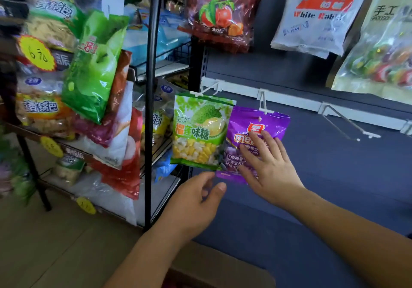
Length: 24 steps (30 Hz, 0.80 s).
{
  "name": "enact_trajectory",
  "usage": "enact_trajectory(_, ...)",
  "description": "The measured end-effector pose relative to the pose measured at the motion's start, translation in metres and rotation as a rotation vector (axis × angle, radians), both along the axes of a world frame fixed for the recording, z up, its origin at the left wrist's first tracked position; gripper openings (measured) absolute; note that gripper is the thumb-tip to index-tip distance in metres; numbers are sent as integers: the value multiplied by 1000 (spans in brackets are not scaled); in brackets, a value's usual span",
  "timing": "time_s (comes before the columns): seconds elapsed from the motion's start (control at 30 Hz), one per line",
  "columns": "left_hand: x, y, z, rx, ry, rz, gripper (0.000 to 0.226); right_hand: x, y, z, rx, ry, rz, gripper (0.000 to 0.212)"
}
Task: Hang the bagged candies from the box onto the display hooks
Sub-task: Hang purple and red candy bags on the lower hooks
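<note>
Now the purple bag [239,122] hangs on its hook [262,103], overlapping the green bag [198,131] just left of it. The right hand [272,169] lies flat on it, fingers spread. The left hand [196,203], below its corner, is loosely curled and holds nothing. A careless push could slip it off or knock the green bag loose.

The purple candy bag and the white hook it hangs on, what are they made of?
The glossy purple candy bag looks like thin plastic film: it shines and wrinkles. The slim white hook holding it looks like moulded plastic, though painted metal is possible. The brown box below seems to be matte cardboard.
</note>
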<state>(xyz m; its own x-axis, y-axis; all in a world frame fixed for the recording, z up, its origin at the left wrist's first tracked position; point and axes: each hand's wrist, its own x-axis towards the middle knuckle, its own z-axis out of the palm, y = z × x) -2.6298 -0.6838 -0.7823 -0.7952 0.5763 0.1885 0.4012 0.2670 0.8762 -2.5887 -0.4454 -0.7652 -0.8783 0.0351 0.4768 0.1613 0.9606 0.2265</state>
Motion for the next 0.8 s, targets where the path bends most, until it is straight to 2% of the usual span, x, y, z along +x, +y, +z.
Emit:
enact_trajectory(0.1,12,-18,-9,-99,-46,-40,58,7,-12,-2,-103,5,-8,54)
enact_trajectory(0.23,28,-39,-22,-225,3,-93,64,45,-44,-11,-334,-2,-20,50)
enact_trajectory(0.4,52,-58,-63,-410,91,-133,64,113,-79,-65,-673,-260,-81,58)
enact_trajectory(0.47,73,-67,-99,-458,5,-153,60,146,-90,-103,-853,-367,-104,61)
enact_trajectory(0.53,102,-78,-138,-457,-151,-175,47,183,-98,-143,-956,-491,-146,54)
enact_trajectory(0.63,145,-94,-191,-540,-253,-169,52,233,-97,-203,-982,-667,-184,49)
enact_trajectory(0.73,177,-106,-234,-571,-351,-128,55,271,-82,-248,-908,-765,-242,67)
enact_trajectory(0.8,189,-116,-254,-627,-378,-87,44,289,-75,-261,-774,-771,-223,79)
